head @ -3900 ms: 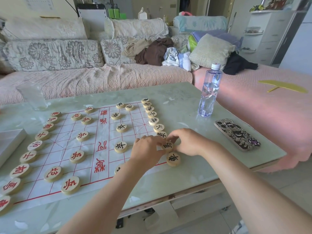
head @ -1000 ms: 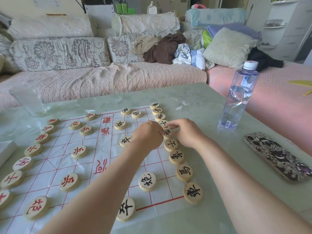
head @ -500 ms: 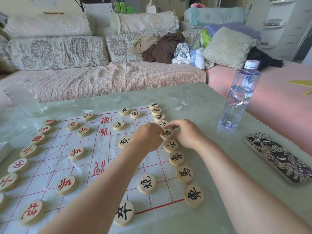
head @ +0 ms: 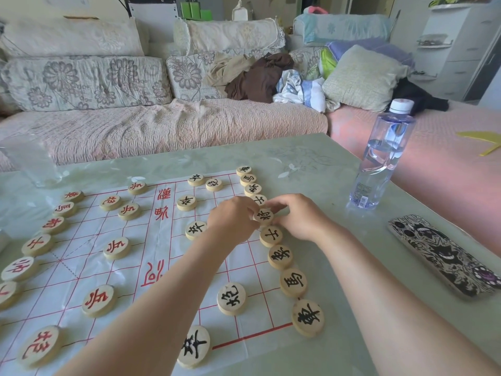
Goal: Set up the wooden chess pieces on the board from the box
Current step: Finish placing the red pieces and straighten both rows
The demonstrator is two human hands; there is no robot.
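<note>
A white sheet board (head: 162, 267) with red grid lines lies on the table. Round wooden discs with red characters stand along its left side, such as one red piece (head: 99, 300). Discs with black characters line the right edge, such as the nearest black piece (head: 308, 317). My left hand (head: 233, 219) and my right hand (head: 301, 217) meet at the middle of the right row. The fingertips of both pinch the black-marked general piece (head: 264, 216), which rests on the board line. My left forearm hides part of the board's centre.
A water bottle (head: 379, 158) stands at the table's right. A phone in a patterned case (head: 444, 256) lies near the right edge. A clear glass (head: 29, 161) is at the far left. A sofa with cushions and clothes runs behind the table.
Both hands stay on the same piece in the right row and have shifted it only slightly. Earlier they were at the nearer end of that row.
</note>
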